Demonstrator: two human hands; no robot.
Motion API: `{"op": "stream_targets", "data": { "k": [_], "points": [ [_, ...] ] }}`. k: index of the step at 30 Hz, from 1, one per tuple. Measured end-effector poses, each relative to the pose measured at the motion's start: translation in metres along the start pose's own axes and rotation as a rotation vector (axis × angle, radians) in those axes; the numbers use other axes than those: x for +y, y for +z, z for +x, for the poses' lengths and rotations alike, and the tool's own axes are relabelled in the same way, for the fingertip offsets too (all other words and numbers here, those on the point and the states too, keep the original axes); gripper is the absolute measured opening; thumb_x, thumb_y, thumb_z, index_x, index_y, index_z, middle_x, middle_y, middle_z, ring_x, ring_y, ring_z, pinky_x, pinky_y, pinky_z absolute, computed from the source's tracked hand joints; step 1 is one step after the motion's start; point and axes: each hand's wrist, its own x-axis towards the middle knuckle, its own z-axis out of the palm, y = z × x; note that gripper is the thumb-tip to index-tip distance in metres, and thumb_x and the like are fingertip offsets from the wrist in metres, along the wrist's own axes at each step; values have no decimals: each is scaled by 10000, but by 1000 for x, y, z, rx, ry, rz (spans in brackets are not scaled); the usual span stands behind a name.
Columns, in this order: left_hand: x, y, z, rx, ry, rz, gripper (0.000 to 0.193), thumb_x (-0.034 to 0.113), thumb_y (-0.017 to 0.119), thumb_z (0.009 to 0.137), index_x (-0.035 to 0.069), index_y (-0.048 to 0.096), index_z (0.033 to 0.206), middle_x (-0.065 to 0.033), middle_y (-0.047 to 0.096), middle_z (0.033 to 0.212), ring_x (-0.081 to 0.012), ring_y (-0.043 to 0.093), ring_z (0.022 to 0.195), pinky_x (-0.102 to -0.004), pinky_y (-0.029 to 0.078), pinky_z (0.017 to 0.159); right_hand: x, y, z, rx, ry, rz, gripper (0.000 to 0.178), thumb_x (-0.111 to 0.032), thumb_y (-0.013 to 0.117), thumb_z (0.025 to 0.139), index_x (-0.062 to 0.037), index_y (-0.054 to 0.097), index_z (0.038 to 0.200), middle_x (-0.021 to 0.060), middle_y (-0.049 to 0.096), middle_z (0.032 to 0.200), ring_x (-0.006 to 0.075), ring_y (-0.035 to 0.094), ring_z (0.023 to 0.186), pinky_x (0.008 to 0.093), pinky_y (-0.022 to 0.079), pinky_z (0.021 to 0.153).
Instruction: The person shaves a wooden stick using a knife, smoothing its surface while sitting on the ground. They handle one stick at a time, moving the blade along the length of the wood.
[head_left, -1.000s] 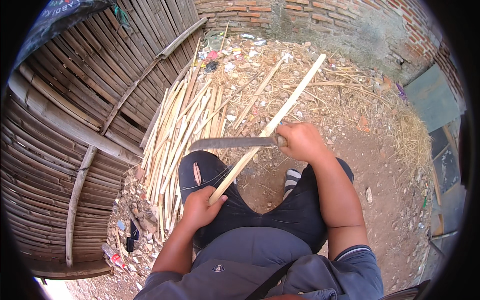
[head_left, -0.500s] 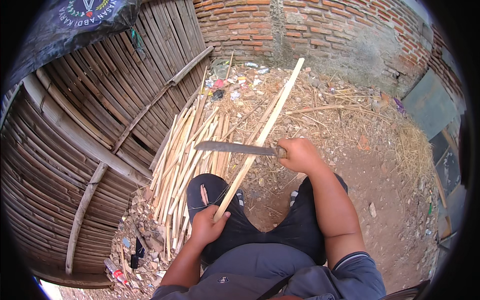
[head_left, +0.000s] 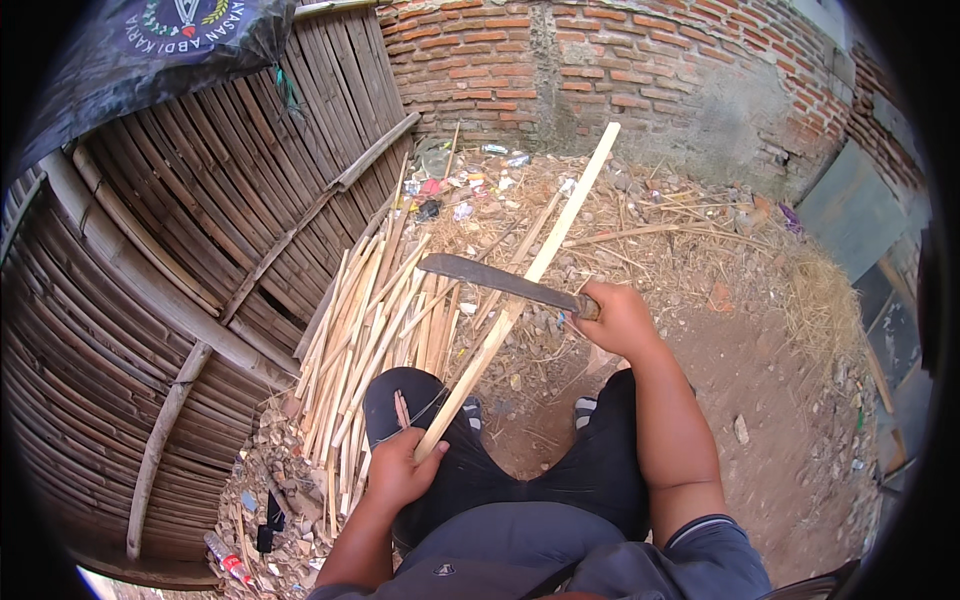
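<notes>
My left hand (head_left: 405,468) is closed round the near end of a long pale bamboo strip (head_left: 560,235), beside my left knee. The strip slants up and away to the right, its far end over the littered ground. In my right hand (head_left: 617,318) is the handle of a machete (head_left: 490,277), fingers wrapped round it. Its dark blade points left and lies across the strip about midway; whether the edge bites into it I cannot tell. The blade's rounded tip reaches past the strip toward a pile of split bamboo strips (head_left: 365,340).
A bamboo slat wall (head_left: 200,190) stands at the left, with a dark tarp (head_left: 120,60) hanging over it. Behind the rubble rises a brick wall (head_left: 480,80). Dry straw (head_left: 815,295) lies at the right, and a plastic bottle (head_left: 228,558) at the lower left.
The machete and my right hand have shifted right and slightly nearer, and the blade now slopes more. My left hand and the strip's near end have moved slightly left and nearer.
</notes>
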Motion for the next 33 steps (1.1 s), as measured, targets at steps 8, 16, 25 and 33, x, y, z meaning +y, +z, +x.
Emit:
{"op": "stream_targets", "data": {
  "k": [8, 16, 25, 33],
  "points": [
    [-11, 22, 18, 9, -27, -21, 295, 299, 859, 940, 22, 756, 952, -176, 716, 743, -326, 715, 659, -416, 545, 639, -8, 23, -11, -160, -334, -68, 286, -222, 845, 713, -100, 696, 925, 129, 745, 847, 389, 742, 838, 515, 584, 741],
    [-17, 26, 14, 63, -60, -28, 295, 335, 843, 947, 54, 753, 942, -186, 724, 759, -403, 735, 716, -477, 567, 654, 18, 18, 6, -51, 33, 24, 281, -246, 851, 759, -95, 721, 958, 151, 736, 822, 411, 732, 825, 520, 582, 739],
    [-14, 28, 14, 85, -11, 34, 296, 307, 853, 938, 28, 758, 961, -188, 730, 772, -361, 739, 693, -441, 561, 649, 2, 34, -1, -180, -210, -11, 285, -244, 847, 763, -119, 720, 985, 131, 750, 875, 406, 740, 875, 529, 584, 762],
    [-16, 28, 14, 95, 8, 28, 296, 307, 854, 938, 28, 755, 953, -188, 727, 766, -365, 739, 696, -440, 558, 649, 21, 25, 3, -58, 57, 42, 317, -246, 851, 779, -109, 745, 1044, 153, 767, 923, 409, 744, 905, 527, 586, 777]
  ]
}}
